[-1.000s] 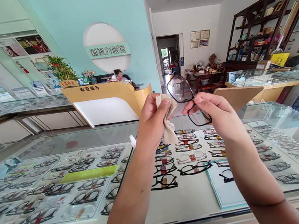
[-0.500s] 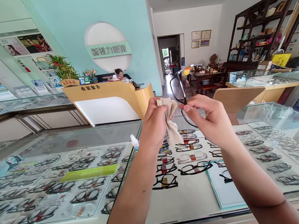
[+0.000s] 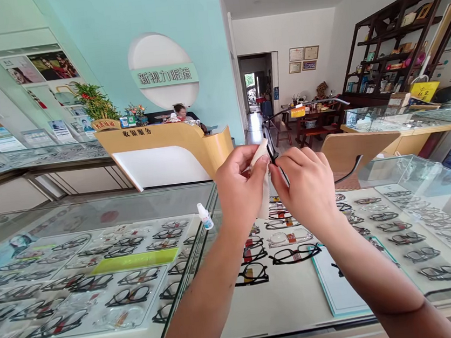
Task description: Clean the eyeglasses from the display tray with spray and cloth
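My left hand [image 3: 239, 192] is closed on a beige cleaning cloth [image 3: 264, 183] that hangs down from its fingers. Right beside it, my right hand [image 3: 308, 192] pinches a pair of black-framed glasses [image 3: 271, 142] at the frame, seen edge-on. Both temples stick out to the right, one high with a yellow tag [image 3: 297, 111], one lower by my wrist. The cloth touches the frame between my two hands. Both hands are raised above a glass display counter [image 3: 92, 216].
Under the counter glass lie several rows of glasses frames [image 3: 274, 239]. A small white dropper bottle [image 3: 205, 216] stands on the glass left of my left arm. A teal-edged mat [image 3: 336, 286] lies under my right forearm. A person sits behind the yellow reception desk [image 3: 158, 149].
My right hand has turned the glasses from lens-facing to edge-on, so the temples now point right. Both hands have drawn closer and the cloth has come against the frame.
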Tool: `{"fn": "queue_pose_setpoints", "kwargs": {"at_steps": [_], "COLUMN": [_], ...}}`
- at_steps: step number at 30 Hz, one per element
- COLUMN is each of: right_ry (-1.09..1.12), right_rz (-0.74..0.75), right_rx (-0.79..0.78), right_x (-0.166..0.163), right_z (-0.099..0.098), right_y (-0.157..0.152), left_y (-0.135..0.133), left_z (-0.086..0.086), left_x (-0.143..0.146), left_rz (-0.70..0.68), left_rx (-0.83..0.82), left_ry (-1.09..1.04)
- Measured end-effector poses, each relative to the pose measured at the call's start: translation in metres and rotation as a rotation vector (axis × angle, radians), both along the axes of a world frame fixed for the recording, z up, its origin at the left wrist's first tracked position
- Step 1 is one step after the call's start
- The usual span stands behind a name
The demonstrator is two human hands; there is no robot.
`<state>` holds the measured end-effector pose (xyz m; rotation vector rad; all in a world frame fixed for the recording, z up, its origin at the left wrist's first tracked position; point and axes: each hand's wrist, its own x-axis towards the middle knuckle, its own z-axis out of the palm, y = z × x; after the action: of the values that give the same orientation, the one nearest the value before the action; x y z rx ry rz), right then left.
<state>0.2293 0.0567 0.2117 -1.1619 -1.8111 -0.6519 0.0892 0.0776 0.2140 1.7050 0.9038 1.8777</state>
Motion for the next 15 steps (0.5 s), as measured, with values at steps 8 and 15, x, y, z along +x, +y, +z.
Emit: {"fn": "queue_pose_setpoints", "kwargs": {"at_steps": [8,15], "right_ry": [-0.06,-0.096], "right_rz": [-0.054,-0.066], "right_rx": [0.009,-0.018], "right_x": [-0.0036,0.0], "right_z": [-0.0009,0.0014], "right_y": [0.0006,0.0019], "left_y": [0.0044,0.0049], "left_z": [-0.0045,0.002], "left_x": [-0.0002,-0.006], "left_rz": [0.006,-0.033], "left_rx": [-0.003,-0.05], "left_ry": [0.073,0.085]}}
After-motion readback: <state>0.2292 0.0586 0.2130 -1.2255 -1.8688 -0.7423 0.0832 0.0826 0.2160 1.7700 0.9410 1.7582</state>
